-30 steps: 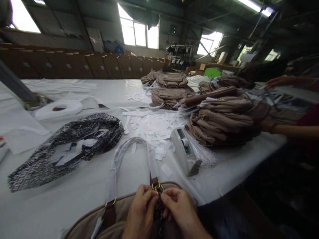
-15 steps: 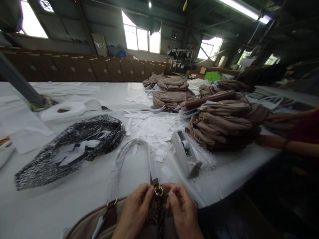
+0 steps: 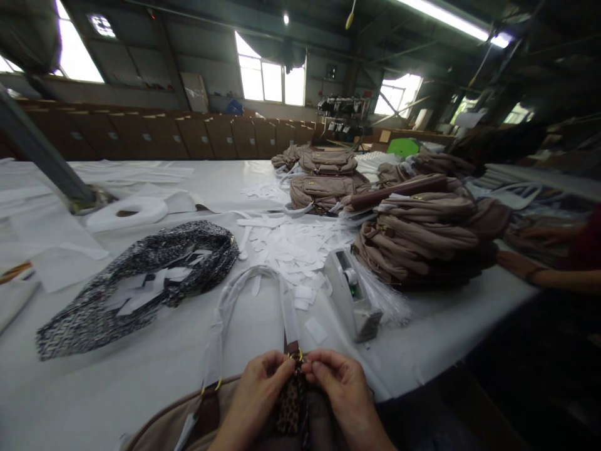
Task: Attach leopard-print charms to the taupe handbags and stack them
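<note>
A taupe handbag (image 3: 169, 416) lies at the bottom edge, its wrapped handle (image 3: 290, 307) standing up in an arch over the table. At the handle's right base is a gold ring (image 3: 297, 354), with a leopard-print tag (image 3: 288, 410) hanging below it. My left hand (image 3: 256, 391) pinches thumb and forefinger at the ring's left side. From the right, my right hand (image 3: 342, 385) is closed in a pinch close to the ring; what its fingertips hold is too small to make out. The fingertips of both hands nearly meet and partly cover the ring.
Ahead lie scattered white paper pieces (image 3: 300, 247) and a grey tape dispenser (image 3: 352, 294) beside clear plastic fasteners (image 3: 387, 297). A patterned black-and-white cloth (image 3: 94, 313) holding paper scraps is at left. Stacked taupe bags (image 3: 422, 244) stand at right, near a co-worker's hands (image 3: 521, 266).
My right hand's fingers have drawn in to the ring and closed in a pinch. The leopard-print tag shows more fully. The view has shifted slightly, and the co-worker's hands have moved right.
</note>
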Tool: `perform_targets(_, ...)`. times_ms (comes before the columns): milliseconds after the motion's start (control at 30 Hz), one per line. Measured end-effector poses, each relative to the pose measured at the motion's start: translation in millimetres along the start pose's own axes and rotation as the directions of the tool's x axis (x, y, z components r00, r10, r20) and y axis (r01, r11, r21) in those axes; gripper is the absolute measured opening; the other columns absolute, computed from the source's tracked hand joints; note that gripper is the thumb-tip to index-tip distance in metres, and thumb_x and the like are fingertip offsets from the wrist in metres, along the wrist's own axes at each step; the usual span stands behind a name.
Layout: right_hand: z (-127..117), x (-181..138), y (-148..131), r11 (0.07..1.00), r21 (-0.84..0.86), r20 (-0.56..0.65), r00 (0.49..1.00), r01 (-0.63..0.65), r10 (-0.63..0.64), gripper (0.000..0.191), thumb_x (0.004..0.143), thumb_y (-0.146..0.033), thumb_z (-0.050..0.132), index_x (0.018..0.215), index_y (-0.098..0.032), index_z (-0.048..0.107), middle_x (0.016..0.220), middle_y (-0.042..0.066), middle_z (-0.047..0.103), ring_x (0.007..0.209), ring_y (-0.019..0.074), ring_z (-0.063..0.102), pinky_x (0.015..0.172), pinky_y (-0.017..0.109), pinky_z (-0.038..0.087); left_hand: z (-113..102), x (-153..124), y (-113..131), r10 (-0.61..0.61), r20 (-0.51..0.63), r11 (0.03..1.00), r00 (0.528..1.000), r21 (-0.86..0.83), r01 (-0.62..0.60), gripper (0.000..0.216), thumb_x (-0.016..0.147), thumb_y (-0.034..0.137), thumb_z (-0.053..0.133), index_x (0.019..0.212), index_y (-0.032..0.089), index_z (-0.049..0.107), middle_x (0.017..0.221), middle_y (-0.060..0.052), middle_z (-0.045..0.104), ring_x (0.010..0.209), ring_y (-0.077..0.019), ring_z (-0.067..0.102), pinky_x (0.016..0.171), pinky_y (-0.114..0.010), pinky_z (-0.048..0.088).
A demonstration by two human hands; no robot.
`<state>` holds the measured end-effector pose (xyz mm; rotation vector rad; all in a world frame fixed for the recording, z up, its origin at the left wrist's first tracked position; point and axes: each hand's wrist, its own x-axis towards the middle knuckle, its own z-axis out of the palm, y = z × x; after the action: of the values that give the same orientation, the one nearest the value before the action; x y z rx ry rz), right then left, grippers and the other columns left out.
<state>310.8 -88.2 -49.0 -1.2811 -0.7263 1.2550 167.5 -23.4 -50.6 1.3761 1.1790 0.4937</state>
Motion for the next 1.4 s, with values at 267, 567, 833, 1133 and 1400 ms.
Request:
perform_targets(267, 1.3, 7.2, -24.6, 0.858, -0.504, 0.067, 0.995, 0.098, -0.075, 0.016, 0.082, -0.021, 0.054, 0.086, -0.018, 0.069, 0.068, 0.002, 0.069, 0.06, 0.0149, 0.064, 0.056, 0.022, 0.045, -2.8, -0.8, -12.5, 0.007, 0.068, 0.985, 0.998, -0.175, 0.005, 0.039, 0.075, 0.052, 0.058, 0.076, 0.013, 0.061, 0.065, 0.001, 0.059, 0.063, -0.0138, 0.051, 0.059, -0.023, 0.039)
perform_targets(567, 4.8, 16.9, -35.1, 0.258, -0.931, 0.224, 0.963, 0.257, -0.151, 0.025, 0.085, -0.016, 0.044, 0.072, -0.019, 0.066, 0.075, 0.005, 0.064, 0.07, 0.0169, 0.062, 0.062, 0.025, 0.036, -2.8, -2.8, -5.0, 0.093, 0.052, 0.993, 0.994, -0.084, -0.088, 0.028, 0.077, 0.04, 0.058, 0.084, 0.014, 0.068, 0.081, -0.004, 0.071, 0.079, -0.02, 0.061, 0.074, -0.027, 0.045)
perform_targets(833, 7.5, 24.3, -28.2, 0.34, -0.896, 0.252, 0.958, 0.285, -0.138, 0.022, 0.085, -0.016, 0.046, 0.078, -0.021, 0.066, 0.077, 0.003, 0.066, 0.074, 0.0157, 0.061, 0.066, 0.023, 0.036, 0.4, -5.5, 1.2, 0.14, -0.057, 0.989, 0.988, 0.055, -0.137, 0.019, 0.077, 0.031, 0.055, 0.082, 0.017, 0.067, 0.077, -0.002, 0.07, 0.076, -0.0192, 0.063, 0.071, -0.025, 0.045)
perform_targets(1133, 2.7, 29.2, -31.4, 0.55, -0.797, 0.235, 0.967, 0.249, -0.097, 0.018, 0.08, -0.017, 0.05, 0.072, -0.02, 0.067, 0.069, 0.0, 0.069, 0.067, 0.0124, 0.062, 0.06, 0.02, 0.036, -10.1, -7.2, 5.3, 0.168, 0.002, 0.971, 0.986, 0.172, -0.166, 0.023, 0.083, 0.034, 0.047, 0.081, 0.017, 0.062, 0.072, 0.0, 0.064, 0.07, -0.0166, 0.057, 0.063, -0.023, 0.041)
perform_targets(1400, 7.1, 30.8, -33.4, 0.538, -0.793, 0.283, 0.955, 0.287, -0.092, 0.017, 0.078, -0.018, 0.054, 0.07, -0.02, 0.069, 0.07, 0.0, 0.071, 0.068, 0.0127, 0.063, 0.061, 0.019, 0.037, -12.4, -4.6, -1.4, 0.183, 0.043, 0.966, 0.982, 0.177, -0.188, 0.02, 0.08, 0.031, 0.054, 0.089, 0.018, 0.067, 0.06, 0.003, 0.06, 0.06, -0.0136, 0.053, 0.057, -0.021, 0.038)
